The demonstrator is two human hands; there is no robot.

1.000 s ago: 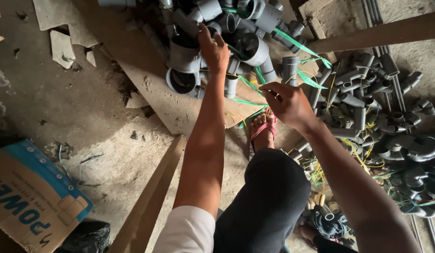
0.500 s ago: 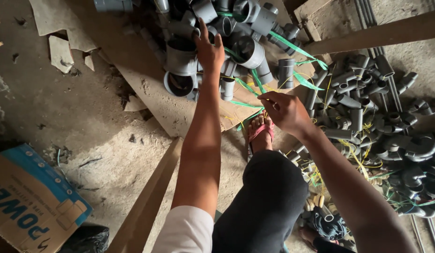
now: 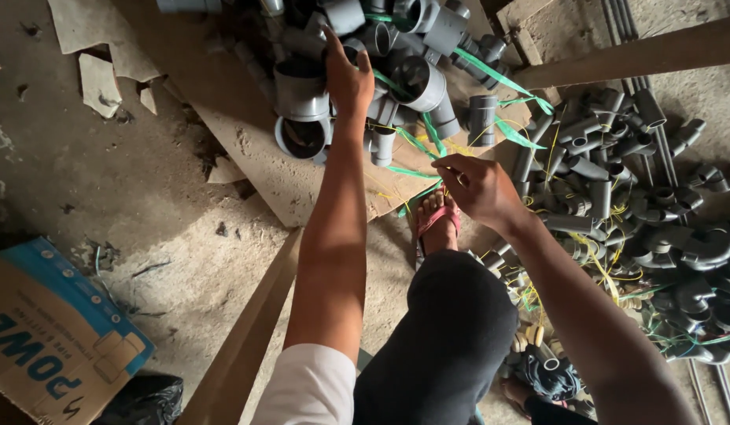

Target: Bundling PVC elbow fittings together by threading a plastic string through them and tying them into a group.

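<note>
A bundle of large grey pipe fittings [image 3: 302,94] lies on a sheet of cardboard [image 3: 247,149], bound with green plastic strap [image 3: 416,145]. My left hand [image 3: 349,75] reaches into the bundle, and its fingers curl over one grey fitting [image 3: 357,47]. My right hand [image 3: 479,185] is lower and to the right, just above my foot. Its fingertips are pinched on the end of the green strap, among loose yellow string [image 3: 459,149].
A heap of smaller grey elbows and tees [image 3: 648,205] tied with yellow string fills the right side. My foot in a pink sandal [image 3: 437,220] rests by the cardboard. A wooden plank [image 3: 247,338], a blue and brown box [image 3: 50,338] and a black bag [image 3: 145,397] are at lower left. A wooden beam [image 3: 640,51] crosses the upper right.
My right hand has dropped a little toward my foot, still pinching the strap. My left hand stays on the fittings. The view has shifted slightly.
</note>
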